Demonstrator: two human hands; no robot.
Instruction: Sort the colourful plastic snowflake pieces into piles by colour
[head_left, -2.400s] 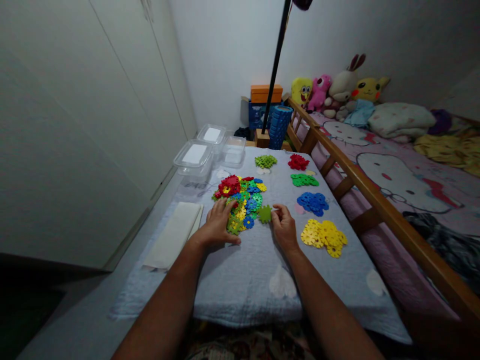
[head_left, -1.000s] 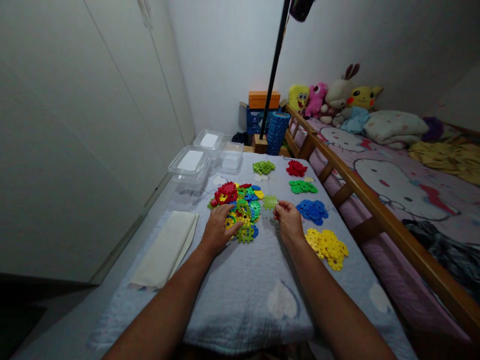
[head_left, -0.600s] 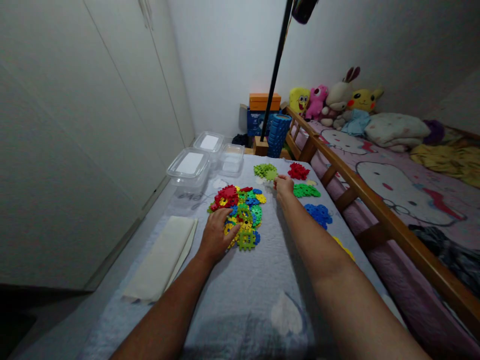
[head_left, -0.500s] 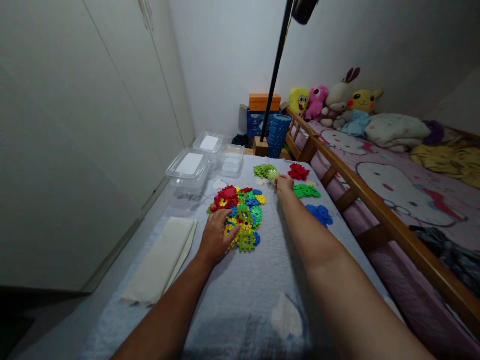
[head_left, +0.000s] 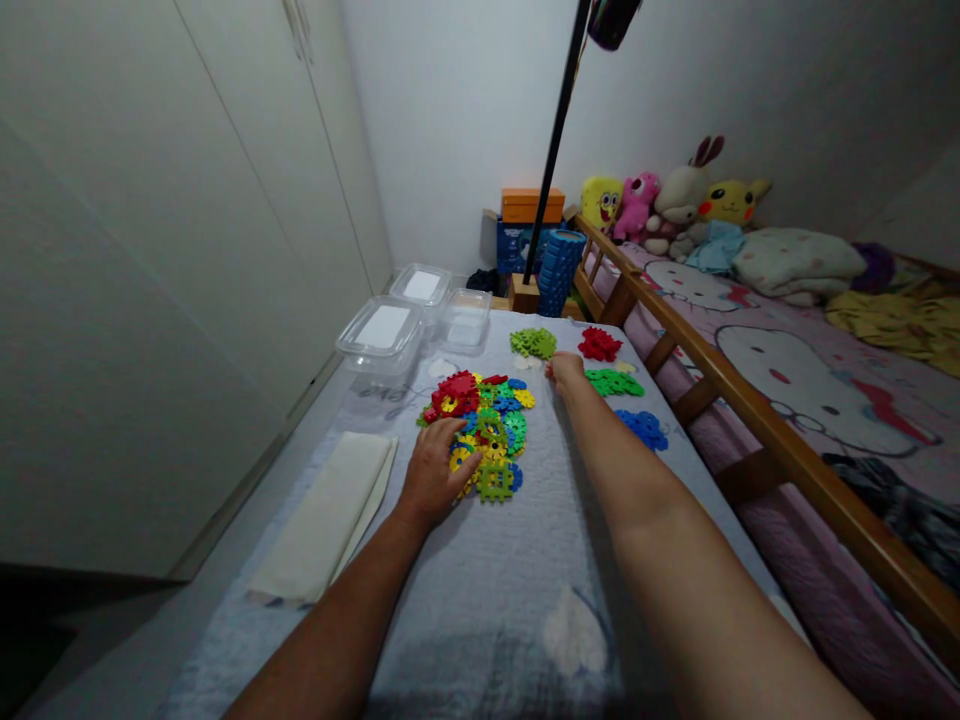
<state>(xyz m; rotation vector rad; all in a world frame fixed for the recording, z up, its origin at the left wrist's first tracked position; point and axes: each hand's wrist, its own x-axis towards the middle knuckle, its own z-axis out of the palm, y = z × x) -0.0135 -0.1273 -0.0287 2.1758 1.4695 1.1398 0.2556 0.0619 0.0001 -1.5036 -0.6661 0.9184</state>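
A mixed heap of red, yellow, blue and green plastic interlocking pieces [head_left: 491, 425] lies on the cloth-covered table. My left hand [head_left: 437, 468] rests at its left edge, thumb spread from the fingers, touching the pieces without gripping any. My right hand [head_left: 565, 371] reaches far forward, its fingers curled together with no piece visible in them. Just beyond its fingertips is a pile of light green pieces [head_left: 533, 343]. Red pieces [head_left: 599, 344], darker green pieces [head_left: 615, 382] and blue pieces [head_left: 642, 429] form separate piles to the right; my right forearm passes beside them.
Clear lidded plastic boxes [head_left: 381, 335] stand at the back left. A folded cream cloth [head_left: 326, 520] lies along the table's left side. Beyond the right edge runs a wooden bed rail [head_left: 720, 400]. A black lamp pole [head_left: 555, 140] rises behind the table.
The light green piece that was in my right fingers is now out of them, at the light green pile. My right hand has drawn back slightly. The left hand stays in place.
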